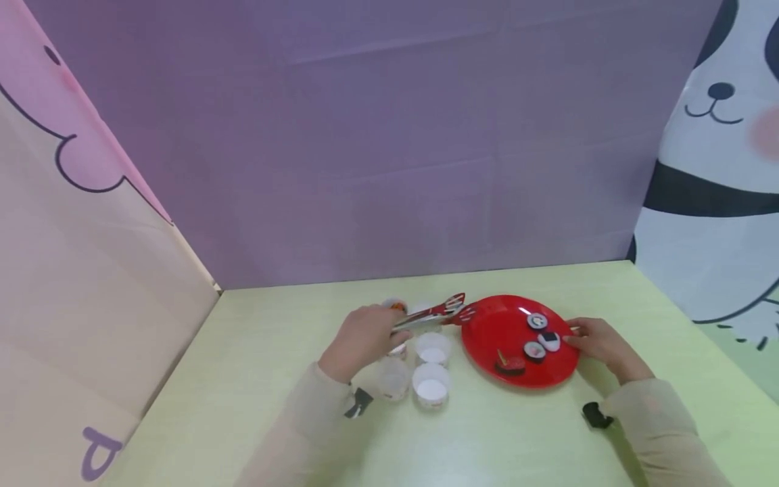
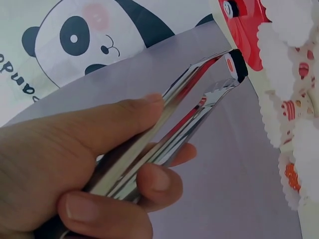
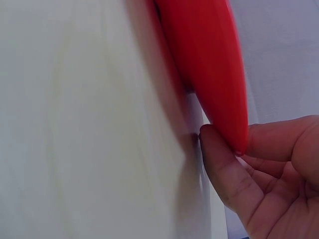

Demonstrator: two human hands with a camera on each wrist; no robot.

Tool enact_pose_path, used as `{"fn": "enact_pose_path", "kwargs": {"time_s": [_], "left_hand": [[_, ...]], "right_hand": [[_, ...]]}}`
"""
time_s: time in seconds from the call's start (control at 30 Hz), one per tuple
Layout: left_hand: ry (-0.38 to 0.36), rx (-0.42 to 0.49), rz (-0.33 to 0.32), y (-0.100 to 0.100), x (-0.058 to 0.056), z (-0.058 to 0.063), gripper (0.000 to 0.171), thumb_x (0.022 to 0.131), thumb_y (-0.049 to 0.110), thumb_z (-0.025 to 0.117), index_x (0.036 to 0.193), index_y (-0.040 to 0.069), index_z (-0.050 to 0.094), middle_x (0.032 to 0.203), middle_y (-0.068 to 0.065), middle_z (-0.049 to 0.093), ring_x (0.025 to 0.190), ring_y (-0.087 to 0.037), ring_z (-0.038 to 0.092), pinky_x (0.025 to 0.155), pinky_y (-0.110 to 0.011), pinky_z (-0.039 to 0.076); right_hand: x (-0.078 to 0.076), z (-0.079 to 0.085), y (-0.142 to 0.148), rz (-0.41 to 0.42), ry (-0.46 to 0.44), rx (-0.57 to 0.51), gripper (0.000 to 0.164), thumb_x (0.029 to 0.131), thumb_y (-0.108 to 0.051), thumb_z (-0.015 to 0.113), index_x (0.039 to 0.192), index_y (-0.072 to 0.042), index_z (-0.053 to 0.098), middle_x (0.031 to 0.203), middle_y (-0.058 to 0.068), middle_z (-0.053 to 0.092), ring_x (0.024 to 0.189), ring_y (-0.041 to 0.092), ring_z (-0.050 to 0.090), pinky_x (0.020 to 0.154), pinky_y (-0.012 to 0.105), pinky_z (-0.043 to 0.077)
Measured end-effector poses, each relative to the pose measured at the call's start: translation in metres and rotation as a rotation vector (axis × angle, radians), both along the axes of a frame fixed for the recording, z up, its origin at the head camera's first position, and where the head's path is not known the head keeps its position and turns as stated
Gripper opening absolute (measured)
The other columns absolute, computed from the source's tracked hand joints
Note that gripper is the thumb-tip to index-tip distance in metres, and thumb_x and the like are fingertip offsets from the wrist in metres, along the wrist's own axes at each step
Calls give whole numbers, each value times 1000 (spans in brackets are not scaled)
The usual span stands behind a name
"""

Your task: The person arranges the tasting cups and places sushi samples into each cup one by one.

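My left hand [image 1: 367,340] grips metal tongs [image 1: 426,315] with slotted red tips, thumb on one side and fingers on the other. Between the tips, the left wrist view shows a toy sushi roll [image 2: 237,65], black outside and white with a red-orange centre. The tips hover just left of a red plate [image 1: 487,338]. My right hand [image 1: 605,348] pinches that plate's right rim between thumb and fingers. On the plate lie two toy sushi rolls [image 1: 537,321], a white toy rice ball [image 1: 551,343] with a black patch, and a toy sushi piece [image 1: 510,366] with a red top.
Several white paper cups [image 1: 431,385] with scalloped rims stand left of the plate. One cup at the back holds orange pieces [image 1: 398,307]. Small black objects [image 1: 596,415] show beside both wrists. A purple backdrop [image 1: 365,169] rises behind the pale table [image 1: 274,406], with printed panels either side.
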State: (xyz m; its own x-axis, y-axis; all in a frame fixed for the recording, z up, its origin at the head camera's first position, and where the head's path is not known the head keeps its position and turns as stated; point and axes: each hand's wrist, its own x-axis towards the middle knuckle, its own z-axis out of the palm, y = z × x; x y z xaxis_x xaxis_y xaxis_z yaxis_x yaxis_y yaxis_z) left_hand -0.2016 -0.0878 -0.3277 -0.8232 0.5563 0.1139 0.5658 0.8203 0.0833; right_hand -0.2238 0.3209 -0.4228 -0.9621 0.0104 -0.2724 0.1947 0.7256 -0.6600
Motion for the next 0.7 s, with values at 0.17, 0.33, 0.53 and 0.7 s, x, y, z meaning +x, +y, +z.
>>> {"fn": "enact_pose_path", "kwargs": {"time_s": [0.17,0.33,0.53,0.7], "left_hand": [[-29,-5,46,-11,1,5,38,88,37,65,122,19,61,73,1,62,56,-12,46,50,-27,39],[-22,7,72,-23,1,9,38,88,35,65,123,22,62,77,-1,65,59,-14,51,53,-30,42],[24,2,92,-35,0,11,22,87,34,67,89,12,66,70,1,62,61,-15,55,55,-32,45],[17,6,116,-38,0,12,24,87,36,66,87,12,66,70,2,62,59,-14,52,55,-30,45]], "right_hand": [[2,3,-1,13,4,4,49,93,-12,53,129,17,37,113,35,49,98,40,52,79,43,50],[3,5,-3,34,23,4,48,93,-11,53,127,19,37,112,36,50,96,40,54,78,43,51],[3,5,-2,45,27,9,49,93,-12,53,127,19,37,112,36,50,96,40,53,79,43,50],[2,3,2,56,30,17,50,94,-16,53,127,18,38,114,36,49,99,42,50,81,47,48]]}}
